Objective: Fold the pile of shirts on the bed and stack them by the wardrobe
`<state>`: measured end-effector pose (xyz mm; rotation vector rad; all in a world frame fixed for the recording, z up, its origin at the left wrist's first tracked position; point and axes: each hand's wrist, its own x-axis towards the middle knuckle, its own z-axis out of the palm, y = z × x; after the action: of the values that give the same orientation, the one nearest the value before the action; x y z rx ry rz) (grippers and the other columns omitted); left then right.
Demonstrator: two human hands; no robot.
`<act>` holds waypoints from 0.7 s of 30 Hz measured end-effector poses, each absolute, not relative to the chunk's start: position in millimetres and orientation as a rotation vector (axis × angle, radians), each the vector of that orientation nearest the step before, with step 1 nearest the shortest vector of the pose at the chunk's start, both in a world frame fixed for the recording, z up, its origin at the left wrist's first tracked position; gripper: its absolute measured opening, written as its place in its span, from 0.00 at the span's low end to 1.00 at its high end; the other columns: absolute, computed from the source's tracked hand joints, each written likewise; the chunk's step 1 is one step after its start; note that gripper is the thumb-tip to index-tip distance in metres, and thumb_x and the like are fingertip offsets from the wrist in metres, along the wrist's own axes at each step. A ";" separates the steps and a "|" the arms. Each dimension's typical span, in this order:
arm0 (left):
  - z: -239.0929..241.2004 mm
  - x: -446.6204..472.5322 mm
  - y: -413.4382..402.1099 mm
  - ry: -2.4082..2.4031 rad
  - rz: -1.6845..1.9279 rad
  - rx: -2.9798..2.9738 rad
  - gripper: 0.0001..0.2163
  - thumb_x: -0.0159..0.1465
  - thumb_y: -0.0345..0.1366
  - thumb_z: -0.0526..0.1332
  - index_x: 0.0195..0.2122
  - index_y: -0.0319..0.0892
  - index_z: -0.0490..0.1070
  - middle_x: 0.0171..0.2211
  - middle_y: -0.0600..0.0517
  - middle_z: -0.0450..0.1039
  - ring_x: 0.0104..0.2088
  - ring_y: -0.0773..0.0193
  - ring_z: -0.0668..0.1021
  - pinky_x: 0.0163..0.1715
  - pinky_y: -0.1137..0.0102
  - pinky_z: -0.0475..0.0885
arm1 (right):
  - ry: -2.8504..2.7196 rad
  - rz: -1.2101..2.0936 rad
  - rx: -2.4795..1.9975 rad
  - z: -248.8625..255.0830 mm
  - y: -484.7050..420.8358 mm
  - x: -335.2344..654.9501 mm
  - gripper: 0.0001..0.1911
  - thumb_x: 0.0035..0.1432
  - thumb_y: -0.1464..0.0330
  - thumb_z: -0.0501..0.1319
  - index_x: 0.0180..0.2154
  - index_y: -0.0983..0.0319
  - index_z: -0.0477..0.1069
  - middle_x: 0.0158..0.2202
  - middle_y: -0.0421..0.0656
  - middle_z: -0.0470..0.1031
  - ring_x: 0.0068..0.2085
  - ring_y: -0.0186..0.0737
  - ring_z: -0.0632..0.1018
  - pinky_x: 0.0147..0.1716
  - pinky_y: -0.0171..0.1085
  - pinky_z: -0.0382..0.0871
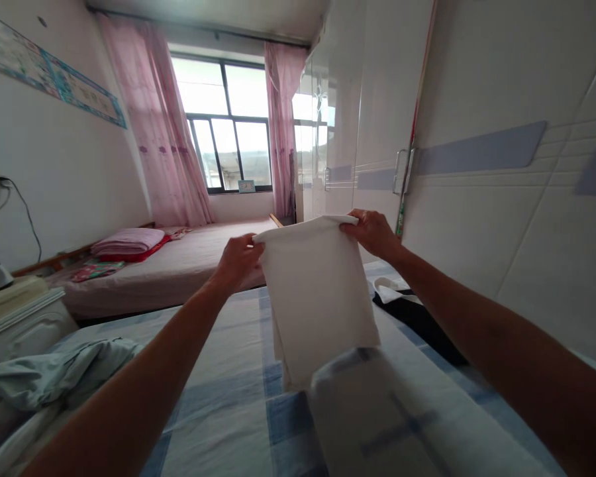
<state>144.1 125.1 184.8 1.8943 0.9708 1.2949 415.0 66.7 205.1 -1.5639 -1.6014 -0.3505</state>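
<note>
A piece of white cloth [318, 291] hangs in front of me above the bed, its upper edge stretched between both hands. My left hand [241, 260] pinches the upper left corner. The upper right corner is in the closed fingers of my right hand [372, 232], held slightly higher. The cloth falls in layers, with its lower edge close to the sheet. Whether it is a garment or a plain piece of fabric, I cannot tell. Below it, a pale cloth with blue stripes [367, 411] is blurred in the foreground.
Beneath lies a bed with a blue and white checked sheet [218, 371]. Crumpled grey-green fabric [69, 371] is at the left, dark clothing with white straps [417, 318] at the right. Wardrobe doors [477, 199] flank the right side. Another bed [218, 252] stands under the window.
</note>
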 end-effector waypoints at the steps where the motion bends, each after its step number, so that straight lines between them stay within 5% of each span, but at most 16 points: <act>1: 191.0 146.5 135.0 0.947 1.331 1.880 0.09 0.53 0.36 0.58 0.31 0.36 0.71 0.24 0.55 0.68 0.26 0.68 0.71 0.25 0.72 0.71 | -1.568 -0.342 -1.534 206.5 74.6 414.6 0.13 0.52 0.64 0.58 0.34 0.66 0.76 0.25 0.39 0.73 0.30 0.35 0.71 0.30 0.33 0.59; 7: 197.8 133.4 125.3 0.773 1.476 2.002 0.11 0.57 0.35 0.56 0.37 0.35 0.72 0.29 0.53 0.71 0.34 0.65 0.76 0.41 0.64 0.74 | -1.557 -0.441 -1.355 201.9 47.3 407.9 0.12 0.53 0.65 0.58 0.36 0.65 0.74 0.31 0.40 0.75 0.34 0.38 0.74 0.36 0.37 0.65; 12: 127.6 87.9 48.4 0.843 0.872 2.458 0.13 0.61 0.33 0.53 0.41 0.42 0.74 0.36 0.51 0.76 0.39 0.61 0.77 0.45 0.66 0.70 | -1.837 -0.094 -1.551 120.1 -41.8 407.3 0.09 0.54 0.66 0.58 0.36 0.59 0.74 0.36 0.42 0.78 0.38 0.42 0.77 0.41 0.40 0.69; 15: 78.6 65.8 14.3 0.827 0.378 2.497 0.18 0.57 0.26 0.49 0.41 0.48 0.75 0.41 0.52 0.77 0.42 0.63 0.78 0.47 0.70 0.69 | -2.093 0.336 -1.587 66.8 -87.5 406.2 0.11 0.55 0.65 0.59 0.40 0.54 0.75 0.47 0.43 0.76 0.51 0.45 0.74 0.50 0.42 0.68; 18: 52.3 62.8 8.2 0.889 0.346 2.475 0.18 0.58 0.27 0.49 0.42 0.47 0.74 0.44 0.52 0.76 0.45 0.62 0.77 0.49 0.69 0.69 | -2.119 0.510 -1.638 44.8 -99.9 401.9 0.17 0.56 0.65 0.58 0.48 0.51 0.73 0.54 0.41 0.72 0.56 0.44 0.71 0.54 0.42 0.66; 21: 44.7 79.3 24.5 0.970 0.467 2.485 0.14 0.62 0.32 0.50 0.44 0.46 0.73 0.49 0.49 0.73 0.47 0.61 0.76 0.50 0.67 0.69 | -1.933 0.453 -1.791 40.6 -74.8 400.0 0.16 0.58 0.64 0.55 0.47 0.55 0.73 0.49 0.43 0.75 0.50 0.43 0.75 0.50 0.40 0.69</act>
<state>79.3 24.5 44.7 2.4854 0.9697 0.4670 400.0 -74.8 40.6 -1.7913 -1.9335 0.4527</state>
